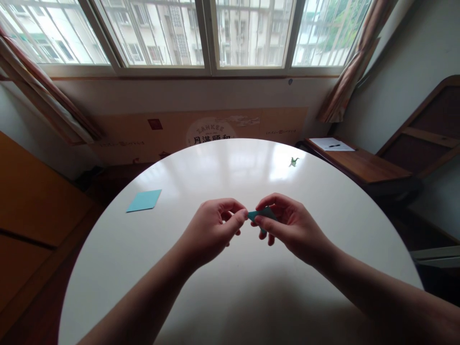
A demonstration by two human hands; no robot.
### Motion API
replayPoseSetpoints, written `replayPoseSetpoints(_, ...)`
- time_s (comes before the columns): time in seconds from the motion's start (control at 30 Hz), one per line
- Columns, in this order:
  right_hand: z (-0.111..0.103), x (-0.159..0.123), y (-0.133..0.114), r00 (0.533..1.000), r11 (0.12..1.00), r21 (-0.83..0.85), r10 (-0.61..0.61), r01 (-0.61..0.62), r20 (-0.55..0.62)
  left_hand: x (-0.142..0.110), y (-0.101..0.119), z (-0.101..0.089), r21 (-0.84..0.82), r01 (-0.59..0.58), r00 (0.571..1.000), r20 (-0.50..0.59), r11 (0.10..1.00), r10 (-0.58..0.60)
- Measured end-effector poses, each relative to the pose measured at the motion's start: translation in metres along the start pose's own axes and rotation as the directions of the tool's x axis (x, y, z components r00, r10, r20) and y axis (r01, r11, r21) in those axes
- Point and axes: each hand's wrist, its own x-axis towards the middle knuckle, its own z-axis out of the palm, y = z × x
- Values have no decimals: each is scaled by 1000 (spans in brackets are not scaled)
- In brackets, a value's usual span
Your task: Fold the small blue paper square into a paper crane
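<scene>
Above the white surface point(201, 179): folded teal paper point(267, 212), left hand point(214, 227) pinching its pointed tip, right hand point(296, 226) holding its wider part between thumb and fingers. Flat teal sheet point(144, 201) lies on the left; small green figure point(293, 162) near the far edge, right.

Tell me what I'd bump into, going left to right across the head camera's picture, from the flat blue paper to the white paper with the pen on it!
Flat light-blue paper → left hand → folded teal paper → small green origami figure → white paper.
</scene>
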Motion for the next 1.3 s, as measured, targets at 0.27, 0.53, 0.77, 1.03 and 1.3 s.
replayPoseSetpoints(0.27,1,0,2,998,998,8,62,-63,20,4,-1,9,-205,66,998,19,977,-63)
replayPoseSetpoints(0.53,-2,4,-3,987,986,70,146,-151,72,0,1,8,-160,14,995,-93,987,-29)
replayPoseSetpoints(0.77,0,3,-2,991,991,51,126,-127,39,0,0,11,-156,22,998,-62,988,-32)
replayPoseSetpoints(1.03,0,3,1,992,994,24,106,-108,63,1,0,12,-147,31,996,-78,989,-43)
replayPoseSetpoints(1.3,1,1,-3,999,999,-14,38,-37,16,1,0,6,-208,102,993,-41,973,-113)
